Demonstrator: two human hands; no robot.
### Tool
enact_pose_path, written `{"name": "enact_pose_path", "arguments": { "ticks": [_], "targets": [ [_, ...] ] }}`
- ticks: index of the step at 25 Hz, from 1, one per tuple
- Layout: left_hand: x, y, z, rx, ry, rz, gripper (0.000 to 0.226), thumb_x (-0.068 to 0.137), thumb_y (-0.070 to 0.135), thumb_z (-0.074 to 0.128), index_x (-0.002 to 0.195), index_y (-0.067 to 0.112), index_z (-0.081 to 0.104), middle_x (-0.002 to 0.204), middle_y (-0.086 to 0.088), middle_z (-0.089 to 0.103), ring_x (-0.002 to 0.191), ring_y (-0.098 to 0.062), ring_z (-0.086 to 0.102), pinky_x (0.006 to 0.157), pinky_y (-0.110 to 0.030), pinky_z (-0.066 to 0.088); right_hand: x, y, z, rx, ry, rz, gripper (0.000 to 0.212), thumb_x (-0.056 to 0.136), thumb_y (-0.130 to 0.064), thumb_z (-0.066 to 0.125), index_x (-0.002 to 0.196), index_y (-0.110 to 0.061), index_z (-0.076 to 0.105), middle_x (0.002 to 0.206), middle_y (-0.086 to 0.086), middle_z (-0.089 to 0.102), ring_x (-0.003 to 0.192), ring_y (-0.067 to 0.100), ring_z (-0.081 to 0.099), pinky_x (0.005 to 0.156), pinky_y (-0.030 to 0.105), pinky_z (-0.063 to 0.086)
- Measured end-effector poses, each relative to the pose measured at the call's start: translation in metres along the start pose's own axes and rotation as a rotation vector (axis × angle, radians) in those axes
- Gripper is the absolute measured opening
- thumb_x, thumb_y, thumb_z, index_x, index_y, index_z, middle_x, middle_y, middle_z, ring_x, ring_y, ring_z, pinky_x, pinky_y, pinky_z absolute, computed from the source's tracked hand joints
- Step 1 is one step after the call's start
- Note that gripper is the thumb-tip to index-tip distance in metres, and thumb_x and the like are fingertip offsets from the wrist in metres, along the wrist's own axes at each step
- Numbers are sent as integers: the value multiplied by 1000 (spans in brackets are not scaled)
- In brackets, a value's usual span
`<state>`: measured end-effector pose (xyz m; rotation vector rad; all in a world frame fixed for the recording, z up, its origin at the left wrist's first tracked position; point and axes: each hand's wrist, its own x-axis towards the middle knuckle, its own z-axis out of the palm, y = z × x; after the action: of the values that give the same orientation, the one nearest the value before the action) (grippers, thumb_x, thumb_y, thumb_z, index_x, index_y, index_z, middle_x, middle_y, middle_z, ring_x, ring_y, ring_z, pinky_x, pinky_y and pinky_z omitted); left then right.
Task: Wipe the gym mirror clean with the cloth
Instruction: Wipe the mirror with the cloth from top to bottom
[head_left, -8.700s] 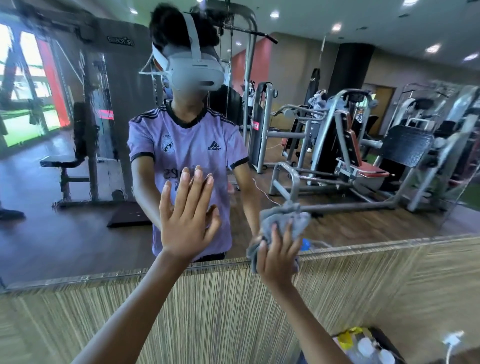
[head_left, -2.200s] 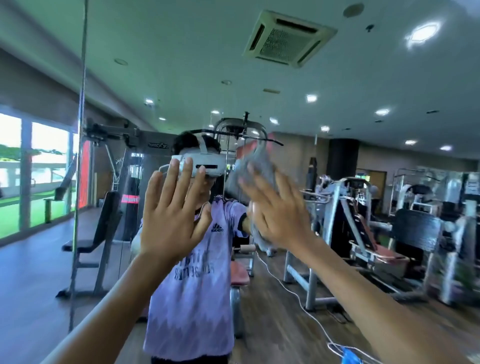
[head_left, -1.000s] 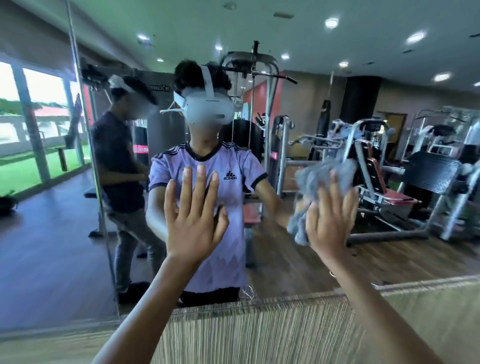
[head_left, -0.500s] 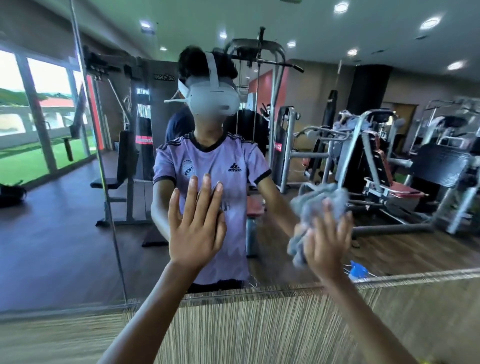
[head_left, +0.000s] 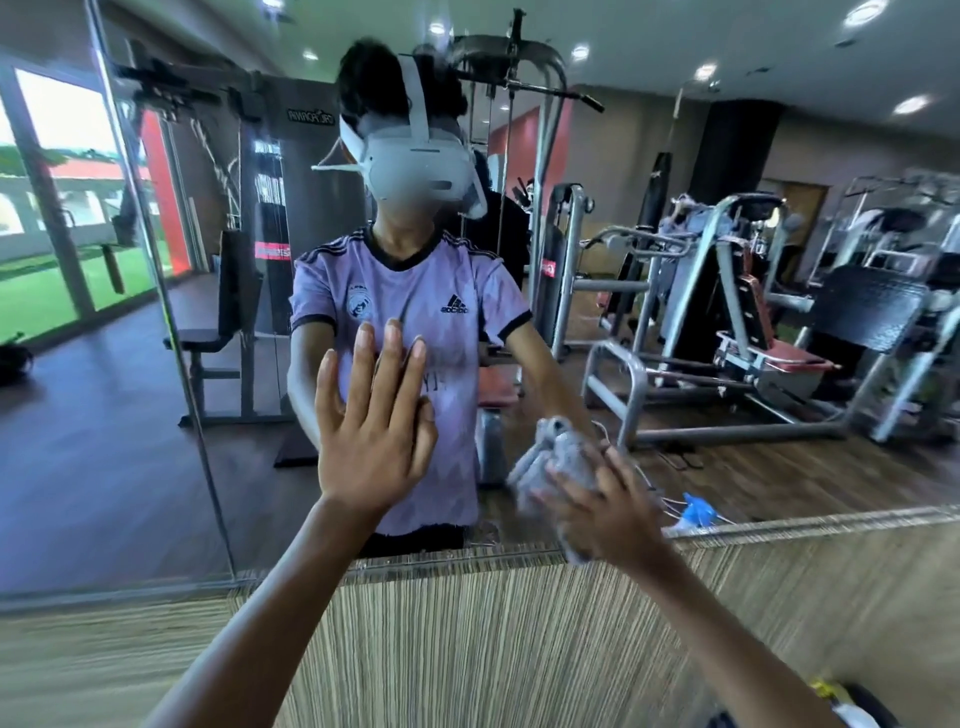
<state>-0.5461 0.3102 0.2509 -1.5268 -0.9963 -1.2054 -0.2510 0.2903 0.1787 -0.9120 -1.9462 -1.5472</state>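
A large wall mirror (head_left: 753, 457) fills the upper part of the head view and reflects me and the gym machines. My left hand (head_left: 371, 431) lies flat on the glass with straight fingers, in front of my reflected chest. My right hand (head_left: 605, 506) presses a bunched grey cloth (head_left: 553, 457) against the glass near the mirror's bottom edge, fingers spread over it. The lower part of the cloth is hidden behind that hand.
Below the mirror runs a striped wood-grain wall panel (head_left: 467, 634). A vertical seam (head_left: 156, 291) splits the mirror at the left. A blue object (head_left: 698, 509) shows in the reflection by the bottom edge. Something yellow and white (head_left: 841, 709) sits at the lower right corner.
My right hand has slid the cloth down and to the left toward the mirror's bottom edge. My left hand has stayed flat on the glass. A second person's reflection has gone from view.
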Motion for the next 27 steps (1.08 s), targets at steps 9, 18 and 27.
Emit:
{"name": "enact_pose_path", "arguments": {
  "ticks": [9, 18, 27],
  "targets": [
    [0, 1, 0, -37, 19, -4, 60, 96, 26, 56, 150, 6, 40, 157, -18, 32, 146, -37, 31, 120, -55, 20, 85, -127, -2, 339, 107, 708, 45, 106, -37, 27, 148, -21, 36, 166, -2, 4, 137, 41, 33, 113, 56, 24],
    [-2, 3, 3, 16, 18, -3, 57, 102, 30, 43, 153, 6, 35, 159, -16, 26, 151, -32, 16, 120, -56, 18, -6, 2, 4, 277, 206, 1113, 44, 103, -24, 34, 140, -2, 42, 157, 22, 27, 137, 48, 32, 118, 50, 20],
    [-13, 4, 3, -22, 14, 12, 55, 101, 31, 45, 150, 6, 40, 154, -22, 38, 143, -40, 35, 119, -55, 20, -32, -21, 12, 133, 66, 271, 36, 105, -33, 37, 138, -19, 44, 147, 7, 39, 134, 39, 34, 109, 59, 35]
  ]
}}
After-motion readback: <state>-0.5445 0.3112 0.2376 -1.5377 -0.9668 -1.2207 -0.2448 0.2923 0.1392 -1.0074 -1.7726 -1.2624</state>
